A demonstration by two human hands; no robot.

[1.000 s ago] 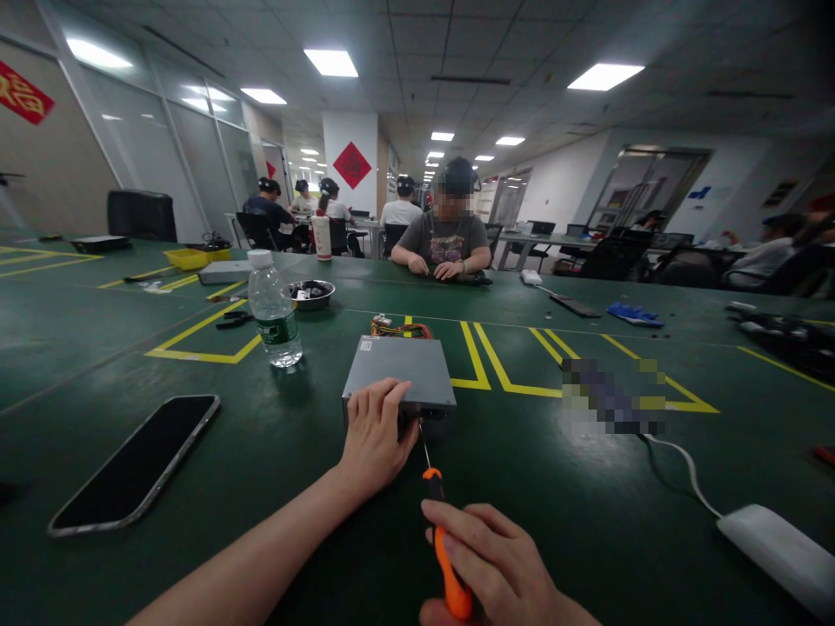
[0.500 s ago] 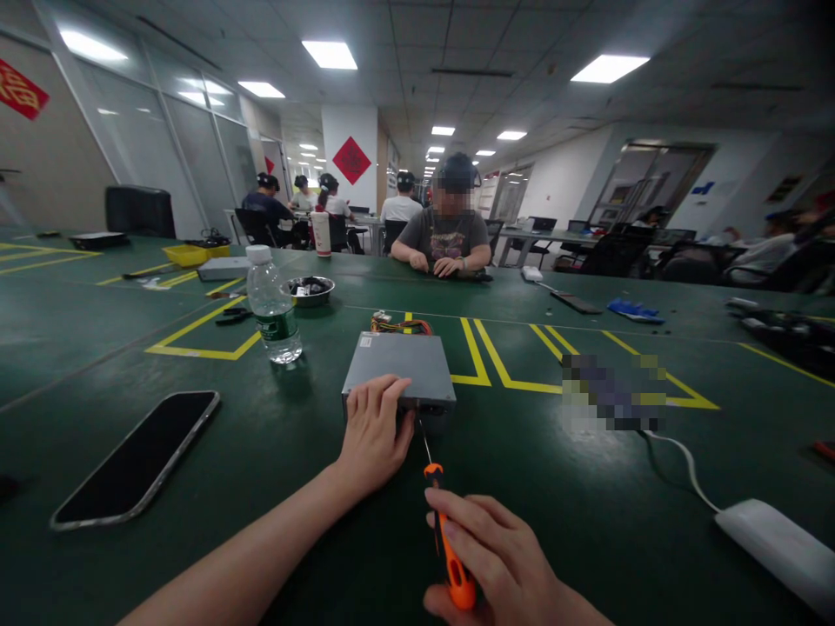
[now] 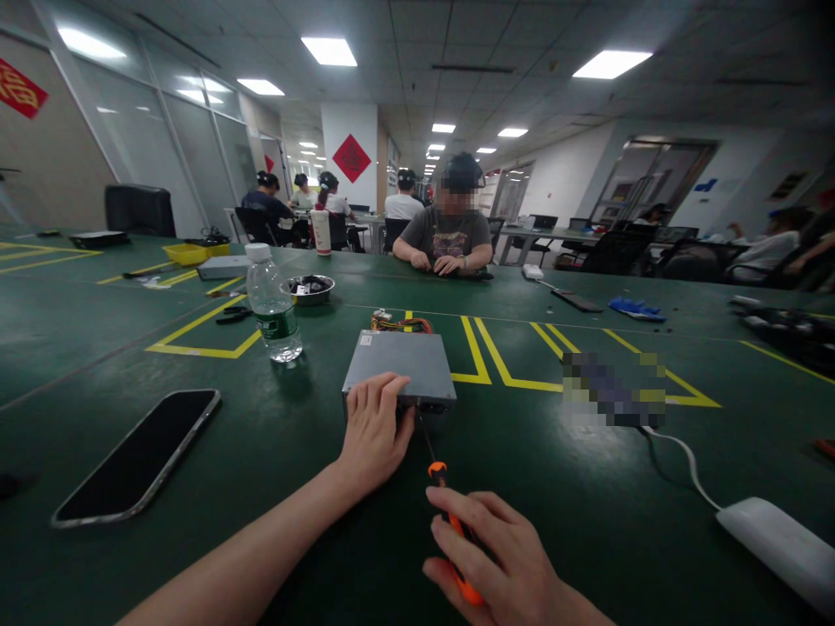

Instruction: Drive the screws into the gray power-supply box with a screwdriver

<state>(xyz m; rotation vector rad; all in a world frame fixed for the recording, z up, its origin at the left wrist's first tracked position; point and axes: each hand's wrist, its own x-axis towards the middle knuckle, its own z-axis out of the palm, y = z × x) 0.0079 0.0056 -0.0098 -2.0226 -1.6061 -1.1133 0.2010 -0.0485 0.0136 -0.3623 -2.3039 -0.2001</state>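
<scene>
A grey metal computer power supply [image 3: 399, 358] lies on the green table, its bundle of coloured cables [image 3: 401, 324] at the far side. My left hand [image 3: 375, 430] grips its near left part, fingers on the top and thumb at the near face. My right hand [image 3: 499, 552] is closed around the orange and black handle of a screwdriver [image 3: 438, 474]. The thin shaft points up at the near face, beside the power socket. Whether the tip sits in a screw cannot be made out.
A phone [image 3: 140, 456] lies at left, a water bottle [image 3: 272, 309] behind it. Further back are a metal bowl [image 3: 311, 290] and a yellow tray [image 3: 196, 253]. A white power strip [image 3: 776, 548] with a cable is at right. Another person [image 3: 447, 235] sits opposite.
My right fingers have shifted around the screwdriver handle, and the handle has turned and tilted slightly. My left hand and the power supply stay in place.
</scene>
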